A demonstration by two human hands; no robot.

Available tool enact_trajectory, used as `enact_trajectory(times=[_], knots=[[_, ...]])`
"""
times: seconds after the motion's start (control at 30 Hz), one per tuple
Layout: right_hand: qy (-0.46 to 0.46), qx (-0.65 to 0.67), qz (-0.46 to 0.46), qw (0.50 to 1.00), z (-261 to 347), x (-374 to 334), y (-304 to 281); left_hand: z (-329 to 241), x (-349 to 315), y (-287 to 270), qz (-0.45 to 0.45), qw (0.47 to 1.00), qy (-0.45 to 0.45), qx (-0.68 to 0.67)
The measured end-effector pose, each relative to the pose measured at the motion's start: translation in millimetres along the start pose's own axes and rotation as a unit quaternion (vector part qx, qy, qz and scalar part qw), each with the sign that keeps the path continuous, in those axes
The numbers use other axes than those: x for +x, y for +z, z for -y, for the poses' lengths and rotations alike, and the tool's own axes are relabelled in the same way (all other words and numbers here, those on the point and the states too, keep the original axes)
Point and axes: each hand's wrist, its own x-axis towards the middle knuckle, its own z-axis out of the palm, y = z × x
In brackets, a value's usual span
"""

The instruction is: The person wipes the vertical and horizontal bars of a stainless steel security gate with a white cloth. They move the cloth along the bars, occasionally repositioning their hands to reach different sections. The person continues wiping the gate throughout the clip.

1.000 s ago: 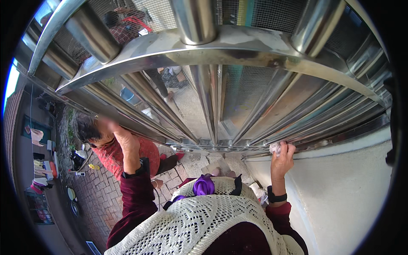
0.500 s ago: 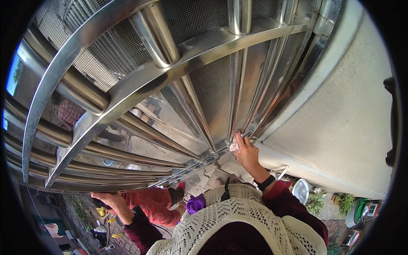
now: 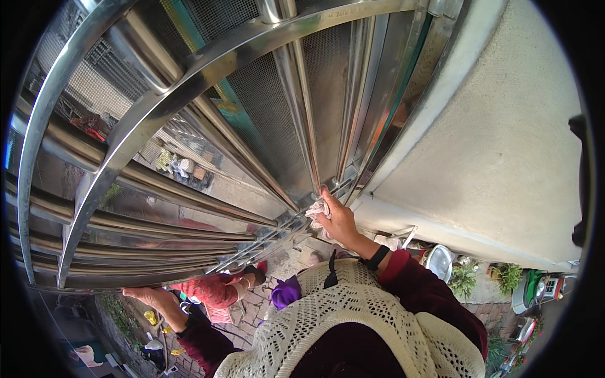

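A crumpled pale pinkish cloth [image 3: 317,216] is in my right hand [image 3: 341,223], whose fingers are closed round it. That hand presses the cloth to the bottom rail [image 3: 288,228] of a shiny metal window grille, near the foot of one of its tubes [image 3: 308,135]. Farther left, my left hand [image 3: 157,300] is stretched out just under the grille's lower edge [image 3: 107,288], with nothing visible in it. Whether its fingertips touch the metal I cannot tell. Behind the tubes stands a mesh screen [image 3: 257,94].
A pale wall [image 3: 479,151] borders the grille on the right. Below are a person in red patterned clothes [image 3: 205,288], brick paving [image 3: 249,318], a basin [image 3: 439,262] and potted plants [image 3: 507,280]. Curved flat bands [image 3: 120,148] cross the tubes at upper left.
My right hand has moved left along the bottom rail with the cloth. My left hand has shifted slightly left. The view of the grille has shifted, and the person below shows in a different pose.
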Motion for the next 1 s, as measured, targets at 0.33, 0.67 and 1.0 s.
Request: enact_trajectory(times=[0.33,0.67,1.0], knots=[[0.043,0.052,0.047,0.997,-22.0,3.2,3.0,14.5,16.4,-23.4,0.039,0.998,0.045,0.014],[0.051,-0.059,0.153,0.985,-12.2,12.0,-24.9,7.5,9.0,-10.6,0.013,0.998,0.043,0.033],[-0.064,-0.170,0.085,0.980,-27.9,16.4,-32.5,9.7,10.9,-13.2,0.013,0.998,0.055,0.025]])
